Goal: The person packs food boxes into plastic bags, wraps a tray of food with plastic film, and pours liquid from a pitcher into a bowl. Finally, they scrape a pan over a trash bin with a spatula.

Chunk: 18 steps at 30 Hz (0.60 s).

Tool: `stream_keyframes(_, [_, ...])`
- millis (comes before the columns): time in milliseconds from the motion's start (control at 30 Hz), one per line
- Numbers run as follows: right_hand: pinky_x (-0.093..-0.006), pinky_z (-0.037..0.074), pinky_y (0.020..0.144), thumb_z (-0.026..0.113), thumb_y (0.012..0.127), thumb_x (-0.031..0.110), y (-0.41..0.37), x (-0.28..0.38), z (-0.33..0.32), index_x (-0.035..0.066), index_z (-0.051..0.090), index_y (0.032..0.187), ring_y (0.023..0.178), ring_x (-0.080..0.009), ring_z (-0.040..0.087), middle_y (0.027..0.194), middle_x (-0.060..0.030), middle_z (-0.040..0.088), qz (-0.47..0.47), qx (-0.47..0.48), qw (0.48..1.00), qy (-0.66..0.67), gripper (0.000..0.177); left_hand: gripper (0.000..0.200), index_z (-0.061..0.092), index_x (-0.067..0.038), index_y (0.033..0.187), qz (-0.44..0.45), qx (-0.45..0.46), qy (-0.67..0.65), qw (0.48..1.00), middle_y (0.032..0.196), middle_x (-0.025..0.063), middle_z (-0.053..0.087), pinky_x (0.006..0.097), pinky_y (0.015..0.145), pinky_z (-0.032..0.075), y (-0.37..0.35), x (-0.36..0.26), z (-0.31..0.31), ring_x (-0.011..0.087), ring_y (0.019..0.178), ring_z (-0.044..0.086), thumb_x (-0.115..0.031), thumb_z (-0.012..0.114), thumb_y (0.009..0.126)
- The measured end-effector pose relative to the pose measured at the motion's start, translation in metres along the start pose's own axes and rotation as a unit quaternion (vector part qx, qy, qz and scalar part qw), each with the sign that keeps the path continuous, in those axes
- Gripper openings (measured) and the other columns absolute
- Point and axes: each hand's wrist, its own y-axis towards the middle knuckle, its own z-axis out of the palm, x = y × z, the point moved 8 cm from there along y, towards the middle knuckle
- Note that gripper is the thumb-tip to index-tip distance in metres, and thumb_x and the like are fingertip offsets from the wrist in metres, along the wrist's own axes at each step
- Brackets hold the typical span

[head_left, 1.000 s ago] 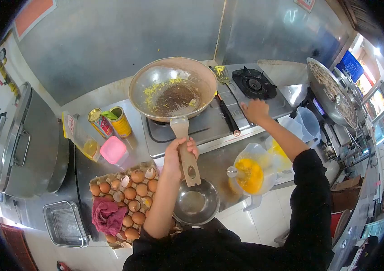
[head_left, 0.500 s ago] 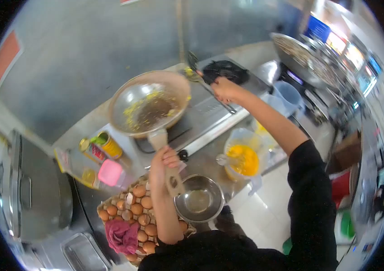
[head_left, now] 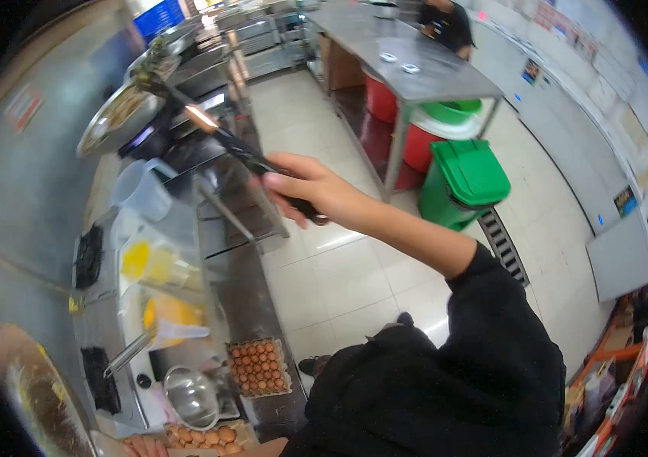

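Note:
My right hand (head_left: 293, 186) is wrapped round the black handle of a spatula (head_left: 221, 137), raised over the floor. The spatula's head points up and left, blurred by motion, with yellowish bits near it. At the bottom edge, my left hand (head_left: 145, 446) is closed on the pale handle of a wok (head_left: 38, 392); the frame partly cuts it off. Yellow scraps cling inside the wok, tilted at the lower left. Close to my left hand are brown eggs (head_left: 206, 437) in a carton and a steel bowl (head_left: 191, 397).
A jug of yellow liquid with a whisk (head_left: 130, 354), an egg tray (head_left: 258, 367) and a clear jug (head_left: 141, 190) line the left counter. Another pan (head_left: 122, 118) stands beyond. A green bin (head_left: 465, 183) is beside a steel table (head_left: 415, 76), where a person (head_left: 447, 27) stands.
The view has swung right. My right hand has moved from beside the stove to over the floor, lifting the spatula. My left hand stays at the wok's handle.

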Motion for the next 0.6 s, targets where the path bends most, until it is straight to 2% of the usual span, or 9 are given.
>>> stream_keyframes(33, [-0.0183, 0.03, 0.034, 0.042, 0.089, 0.028, -0.041, -0.013, -0.045, 0.004, 0.048, 0.099, 0.042, -0.0044, 0.041, 0.053, 0.0012, 0.042, -0.008, -0.046, 0.999, -0.023, 0.026, 0.019, 0.044, -0.006, 0.082, 0.01, 0.017, 0.022, 1.0, 0.058, -0.0022, 0.035, 0.0201, 0.04, 0.027, -0.015, 0.019, 0.025, 0.0061, 0.044, 0.031, -0.019, 0.034, 0.091])
stream_keyframes(133, [-0.0194, 0.028, 0.03, 0.043, 0.088, 0.026, -0.176, -0.039, -0.155, 0.005, 0.049, 0.096, 0.032, -0.0068, 0.039, 0.043, 0.0004, 0.039, 0.089, -0.228, 0.967, -0.068, 0.023, 0.019, 0.044, -0.006, 0.083, 0.014, 0.06, 0.066, 0.996, 0.058, -0.002, 0.035, 0.02, 0.04, 0.027, -0.054, 0.079, 0.092, 0.0061, 0.044, 0.031, -0.019, 0.034, 0.091])
stream_keyframes(233, [-0.0214, 0.026, 0.026, 0.049, 0.084, 0.022, -0.317, -0.07, -0.234, 0.005, 0.048, 0.091, 0.03, -0.0085, 0.041, 0.042, -0.0001, 0.039, 0.245, -0.418, 0.872, -0.07, 0.018, 0.018, 0.044, -0.006, 0.084, -0.011, 0.101, 0.086, 0.991, 0.057, -0.0018, 0.035, 0.0199, 0.039, 0.026, -0.083, 0.14, 0.153, 0.0062, 0.043, 0.03, -0.019, 0.035, 0.091])
stream_keyframes(333, [-0.0259, 0.028, 0.026, 0.053, 0.078, 0.017, -0.422, -0.074, -0.275, 0.006, 0.045, 0.088, 0.031, -0.0115, 0.041, 0.046, -0.0016, 0.042, 0.289, -0.502, 0.81, -0.091, 0.017, 0.018, 0.045, -0.005, 0.085, -0.059, 0.127, 0.088, 0.986, 0.057, -0.0016, 0.035, 0.0198, 0.038, 0.026, -0.096, 0.199, 0.193, 0.0062, 0.042, 0.03, -0.019, 0.035, 0.091])
stream_keyframes(400, [-0.0213, 0.026, 0.026, 0.05, 0.075, 0.008, -0.479, -0.072, -0.308, 0.006, 0.043, 0.09, 0.029, -0.009, 0.039, 0.044, 0.0002, 0.039, 0.319, -0.573, 0.751, -0.078, 0.017, 0.018, 0.045, -0.005, 0.085, -0.091, 0.129, 0.081, 0.984, 0.057, -0.0016, 0.035, 0.0198, 0.038, 0.025, -0.094, 0.234, 0.203, 0.0062, 0.042, 0.03, -0.019, 0.035, 0.091])
stream_keyframes(467, [-0.0212, 0.025, 0.026, 0.048, 0.073, 0.004, -0.516, -0.079, -0.342, 0.007, 0.04, 0.087, 0.028, -0.0086, 0.034, 0.044, 0.0002, 0.037, 0.258, -0.624, 0.738, -0.008, 0.017, 0.024, 0.04, -0.003, 0.095, -0.279, 0.22, -0.101, 0.929, 0.06, -0.0009, 0.034, 0.0226, 0.044, 0.031, -0.087, 0.283, 0.213, 0.008, 0.049, 0.034, -0.023, 0.028, 0.092])
stream_keyframes(500, [-0.0208, 0.023, 0.026, 0.047, 0.072, 0.003, -0.53, -0.08, -0.361, 0.008, 0.038, 0.085, 0.028, -0.0079, 0.031, 0.045, 0.0006, 0.036, 0.233, -0.645, 0.726, 0.041, 0.016, 0.024, 0.04, -0.003, 0.095, -0.284, 0.214, -0.095, 0.93, 0.06, -0.0009, 0.034, 0.0226, 0.044, 0.031, -0.094, 0.306, 0.223, 0.008, 0.049, 0.034, -0.023, 0.028, 0.092])
stream_keyframes(567, [-0.0191, 0.021, 0.025, 0.044, 0.074, 0.003, -0.549, -0.077, -0.399, 0.009, 0.036, 0.088, 0.03, -0.0068, 0.032, 0.049, 0.0013, 0.036, 0.155, -0.67, 0.72, 0.097, 0.018, 0.014, 0.036, -0.007, 0.086, -0.411, 0.143, -0.161, 0.886, 0.056, -0.0031, 0.032, 0.0185, 0.037, 0.031, -0.111, 0.371, 0.242, 0.0049, 0.042, 0.033, -0.019, 0.03, 0.09])
stream_keyframes(600, [-0.0184, 0.02, 0.025, 0.044, 0.074, 0.003, -0.554, -0.071, -0.416, 0.01, 0.035, 0.089, 0.03, -0.0065, 0.032, 0.05, 0.0018, 0.035, 0.129, -0.678, 0.714, 0.116, 0.018, 0.014, 0.036, -0.007, 0.086, -0.414, 0.14, -0.156, 0.886, 0.056, -0.0031, 0.032, 0.0185, 0.037, 0.031, -0.113, 0.394, 0.245, 0.0049, 0.042, 0.033, -0.019, 0.03, 0.09])
